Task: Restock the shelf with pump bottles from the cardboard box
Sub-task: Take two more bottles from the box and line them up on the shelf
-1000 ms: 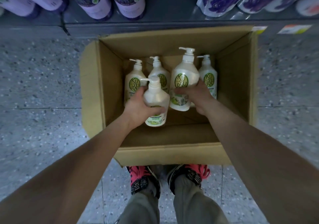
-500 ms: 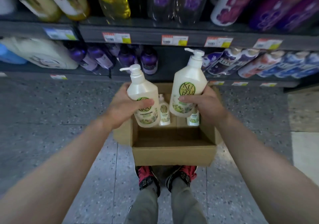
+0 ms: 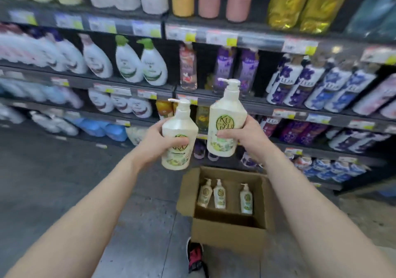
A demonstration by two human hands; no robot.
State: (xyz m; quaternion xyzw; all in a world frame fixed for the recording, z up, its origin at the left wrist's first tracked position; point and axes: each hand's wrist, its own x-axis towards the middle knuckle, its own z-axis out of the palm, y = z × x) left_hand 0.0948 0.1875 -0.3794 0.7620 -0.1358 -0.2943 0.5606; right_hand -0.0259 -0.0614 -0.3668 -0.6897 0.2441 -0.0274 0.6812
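Observation:
My left hand (image 3: 155, 140) grips a cream pump bottle (image 3: 179, 132) with a green round logo, held upright at chest height. My right hand (image 3: 249, 137) grips a second, same pump bottle (image 3: 228, 117), a little higher and to the right. Both bottles are in front of the shelf (image 3: 214, 101) rows. Below them on the floor stands the open cardboard box (image 3: 227, 232), with three more pump bottles (image 3: 219, 194) standing along its far wall.
Store shelves full of soap and shampoo bottles span the whole background, with price tags along their edges. A grey speckled floor lies to the left of the box. A red-and-black shoe (image 3: 196, 256) is at the box's near side.
Both hands have lifted their bottles out of the box and up to shelf height. The view has risen from the box to the shelves, and the box now sits lower in the frame.

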